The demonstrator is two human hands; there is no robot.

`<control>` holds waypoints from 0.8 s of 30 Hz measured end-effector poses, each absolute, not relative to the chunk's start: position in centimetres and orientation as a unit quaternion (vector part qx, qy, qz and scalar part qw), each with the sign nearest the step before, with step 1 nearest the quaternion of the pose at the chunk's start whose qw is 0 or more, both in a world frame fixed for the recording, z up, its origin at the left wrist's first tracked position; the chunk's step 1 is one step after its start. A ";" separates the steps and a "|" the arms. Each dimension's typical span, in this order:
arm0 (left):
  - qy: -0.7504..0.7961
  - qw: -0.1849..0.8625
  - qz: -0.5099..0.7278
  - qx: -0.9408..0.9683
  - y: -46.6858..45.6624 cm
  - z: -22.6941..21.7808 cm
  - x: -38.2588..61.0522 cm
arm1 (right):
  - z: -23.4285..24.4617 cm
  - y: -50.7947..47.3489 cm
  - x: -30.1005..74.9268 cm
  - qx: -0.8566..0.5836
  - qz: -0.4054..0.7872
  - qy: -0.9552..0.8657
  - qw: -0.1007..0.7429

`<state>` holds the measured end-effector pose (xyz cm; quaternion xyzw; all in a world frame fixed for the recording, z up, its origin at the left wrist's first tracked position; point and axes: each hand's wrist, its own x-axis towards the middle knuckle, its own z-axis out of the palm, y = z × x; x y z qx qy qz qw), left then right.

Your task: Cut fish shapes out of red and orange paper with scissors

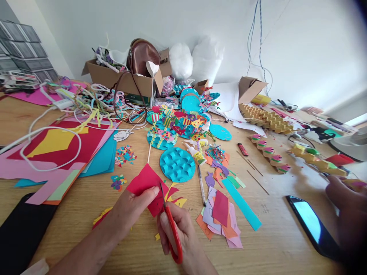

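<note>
My left hand (145, 196) pinches a sheet of red paper (147, 177) between thumb and fingers, above the wooden table. In my right hand (177, 225) are scissors (174, 233) with red handles, their blades at the paper's right edge. Whether the blades are parted is hard to make out. Just beyond the paper lies a round turquoise disc (177, 165) covered in curved paper scales. Yellow and red paper scraps (176, 199) lie behind the scissors. Part of a red and yellow piece (101, 217) shows beside my left forearm.
Coloured paper sheets (65, 145) are stacked at left near a black phone-like slab (27, 229). Paper offcuts (220, 210), a pen (201, 187) and glue bottles (197, 156) lie right of centre. Another person's hand (344, 194) is at far right, by a phone (312, 225). A cardboard box (114, 78) stands behind.
</note>
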<state>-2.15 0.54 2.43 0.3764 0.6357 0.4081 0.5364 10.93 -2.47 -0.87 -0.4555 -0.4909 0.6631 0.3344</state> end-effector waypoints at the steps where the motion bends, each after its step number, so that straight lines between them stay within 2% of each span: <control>1: 0.632 0.541 0.408 0.376 0.6 2.4 -2.2 | -0.8 -2.5 10.9 -0.458 0.661 -0.493 0.332; 11: 0.592 0.595 0.408 0.359 0.7 2.4 -2.9 | -0.4 -2.4 10.8 -0.473 0.646 -0.507 0.320; 16: 0.590 0.575 0.426 0.374 0.8 2.1 -2.9 | -0.4 -2.4 10.9 -0.465 0.647 -0.511 0.322; 24: 0.617 0.571 0.385 0.382 0.8 2.7 -2.7 | -0.1 -2.3 10.9 -0.462 0.643 -0.519 0.322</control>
